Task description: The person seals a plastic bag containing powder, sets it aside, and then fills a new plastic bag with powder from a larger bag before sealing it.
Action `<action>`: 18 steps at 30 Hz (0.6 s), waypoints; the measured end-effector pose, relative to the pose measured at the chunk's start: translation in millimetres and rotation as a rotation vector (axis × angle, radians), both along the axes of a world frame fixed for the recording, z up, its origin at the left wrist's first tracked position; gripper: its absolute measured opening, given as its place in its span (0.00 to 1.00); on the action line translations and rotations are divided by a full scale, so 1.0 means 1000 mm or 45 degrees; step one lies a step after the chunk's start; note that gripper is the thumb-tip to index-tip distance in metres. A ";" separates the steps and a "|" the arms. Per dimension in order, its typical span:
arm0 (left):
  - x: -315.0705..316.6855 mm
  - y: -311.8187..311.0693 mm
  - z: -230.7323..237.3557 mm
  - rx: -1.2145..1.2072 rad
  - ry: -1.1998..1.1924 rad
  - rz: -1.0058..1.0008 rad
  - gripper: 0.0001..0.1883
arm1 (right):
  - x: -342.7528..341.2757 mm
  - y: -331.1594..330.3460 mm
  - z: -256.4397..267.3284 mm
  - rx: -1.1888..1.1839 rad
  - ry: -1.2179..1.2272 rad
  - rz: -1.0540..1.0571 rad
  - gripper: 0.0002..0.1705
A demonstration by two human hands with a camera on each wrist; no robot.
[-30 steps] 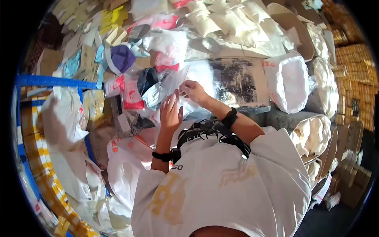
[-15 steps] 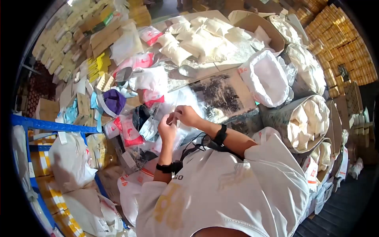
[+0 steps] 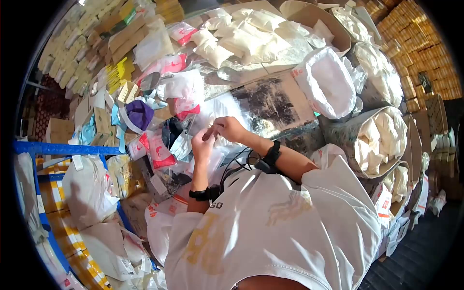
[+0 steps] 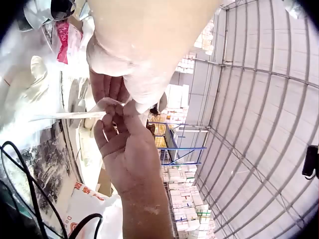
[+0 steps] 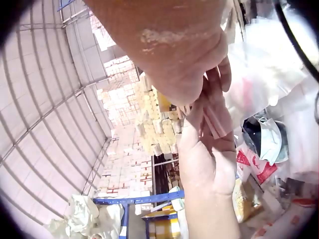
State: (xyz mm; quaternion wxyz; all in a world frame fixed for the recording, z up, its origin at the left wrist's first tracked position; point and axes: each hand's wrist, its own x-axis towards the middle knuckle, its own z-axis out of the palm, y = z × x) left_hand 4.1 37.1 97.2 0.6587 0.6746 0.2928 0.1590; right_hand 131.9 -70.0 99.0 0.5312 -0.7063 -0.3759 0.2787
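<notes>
Pale, ribbed ceiling panels (image 4: 266, 104) spread beyond a flat brown board (image 3: 275, 108), blotched black and dusty-looking. Beside it, the person's left hand (image 3: 201, 145) and right hand (image 3: 233, 129) met, curled fingers of both pinching thin, translucent plastic film (image 4: 75, 115) between them. It looked slick and flimsy; an uneven tug could have torn it, a loosened pinch let it slip.
</notes>
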 end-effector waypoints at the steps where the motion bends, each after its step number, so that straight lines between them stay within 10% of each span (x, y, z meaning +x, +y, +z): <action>1: 0.000 0.001 -0.003 -0.045 -0.016 0.003 0.10 | 0.000 -0.001 0.001 -0.011 -0.035 -0.003 0.09; 18: -0.001 0.014 -0.019 0.224 0.074 -0.150 0.09 | 0.002 -0.010 0.002 -0.066 -0.105 0.023 0.09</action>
